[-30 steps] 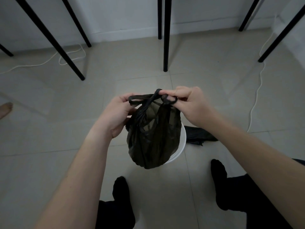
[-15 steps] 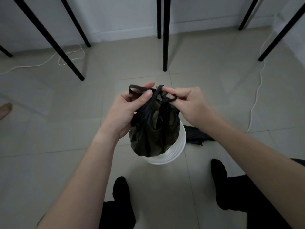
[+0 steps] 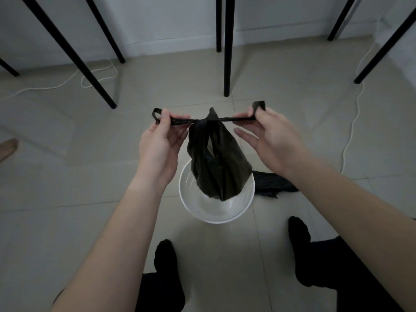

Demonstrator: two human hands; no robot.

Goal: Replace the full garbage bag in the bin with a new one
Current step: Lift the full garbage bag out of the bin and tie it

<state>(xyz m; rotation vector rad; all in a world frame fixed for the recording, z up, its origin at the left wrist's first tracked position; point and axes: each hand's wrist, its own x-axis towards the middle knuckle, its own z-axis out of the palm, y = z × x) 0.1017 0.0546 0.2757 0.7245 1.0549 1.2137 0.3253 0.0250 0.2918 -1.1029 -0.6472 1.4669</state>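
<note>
A full black garbage bag [image 3: 217, 161] hangs in the air above the white round bin [image 3: 216, 218], whose inside shows bare. Its two handle loops are crossed in a knot at the top and stretched out sideways. My left hand [image 3: 161, 143] pinches the left handle between thumb and forefinger. My right hand [image 3: 269, 136] pinches the right handle the same way, other fingers spread. A flat folded black bag [image 3: 273, 182] lies on the floor tiles just right of the bin.
Black table legs [image 3: 227, 46] stand ahead and at both sides. A white cable [image 3: 350, 129] runs along the floor on the right, another loops at the far left [image 3: 99, 73]. My black-socked feet [image 3: 165, 255] flank the bin. Someone's bare foot [image 3: 7, 147] shows at the left edge.
My hands were close together over the bag's neck, crossing the handles. Now they have pulled far apart sideways, drawing the handles taut into a knot, and the bag has risen a little.
</note>
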